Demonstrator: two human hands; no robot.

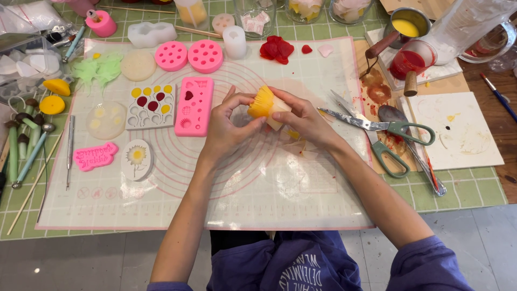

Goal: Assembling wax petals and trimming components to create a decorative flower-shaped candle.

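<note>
Glossy translucent silicone mat [226, 199] over the worktop; matt pink rubbery moulds [194, 105]; shiny steel scissors [371, 123] with green plastic handles; waxy, ridged yellow piece [267, 105] between the hands; wooden-handled metal pot [407, 24].

This is a hobby craft workbench, set up for casting small moulded shapes. A clear work mat [231, 205] with printed circles covers a green grid cutting mat [458, 188]. Pink moulds [194, 105] and round moulds [188, 55] lie toward its far left corner. Scissors [385, 132] rest by the right edge, beside pots of red liquid [410, 60] and yellow liquid [406, 27]. Sculpting tools [27, 145] line the left edge.
</note>
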